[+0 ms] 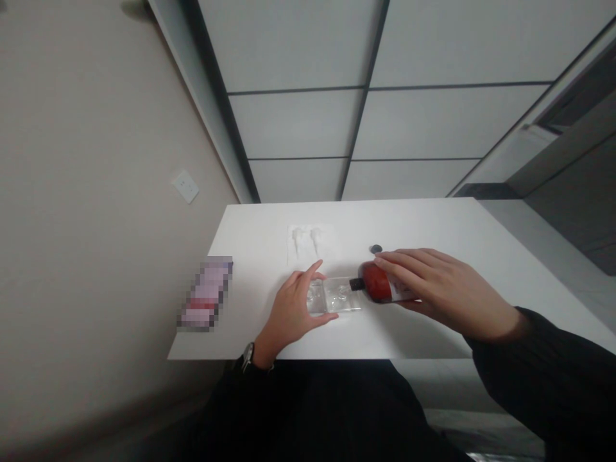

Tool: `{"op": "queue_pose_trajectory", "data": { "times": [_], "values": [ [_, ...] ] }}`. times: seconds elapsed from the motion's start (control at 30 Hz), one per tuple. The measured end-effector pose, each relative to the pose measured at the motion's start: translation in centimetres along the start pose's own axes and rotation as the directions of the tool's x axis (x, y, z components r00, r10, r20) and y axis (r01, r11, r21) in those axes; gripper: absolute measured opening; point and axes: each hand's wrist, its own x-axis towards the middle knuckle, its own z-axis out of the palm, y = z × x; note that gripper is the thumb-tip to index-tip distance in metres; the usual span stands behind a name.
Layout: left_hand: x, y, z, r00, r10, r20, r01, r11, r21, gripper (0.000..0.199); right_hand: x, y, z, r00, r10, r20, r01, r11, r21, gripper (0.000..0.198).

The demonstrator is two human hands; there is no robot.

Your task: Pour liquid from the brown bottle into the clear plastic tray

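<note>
My right hand (433, 289) is wrapped round a red-brown bottle (379, 282) with a pale label. The bottle is tipped on its side, its black neck pointing left over a clear plastic tray (344, 295). Two side-by-side sections with rounded hollows show in the tray, which lies on the white table (269, 321). At the tray's left end, my left hand (298, 301) spans it, thumb along the near edge and fingers at the far edge. Whether liquid is flowing from the bottle is too small to tell. A small black cap (376, 249) lies beyond the bottle.
Two whitish spoon-like pieces (307, 240) rest on a thin white sheet behind the tray. A pixelated phone-shaped object (206, 294) lies at the table's left edge. A wall with a socket (185, 186) stands on the left, and white panels (296, 128) rise behind the table.
</note>
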Motion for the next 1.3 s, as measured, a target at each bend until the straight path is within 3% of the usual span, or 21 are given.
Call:
{"op": "queue_pose_trajectory", "data": {
  "times": [1.3],
  "values": [
    [-0.2,-0.2,0.1,1.0,0.026,-0.014,-0.026,1.0,0.015,0.105,1.0,0.5,-1.2,0.997,-0.079,-0.018,0.078,0.996,-0.054,0.049]
  ]
}}
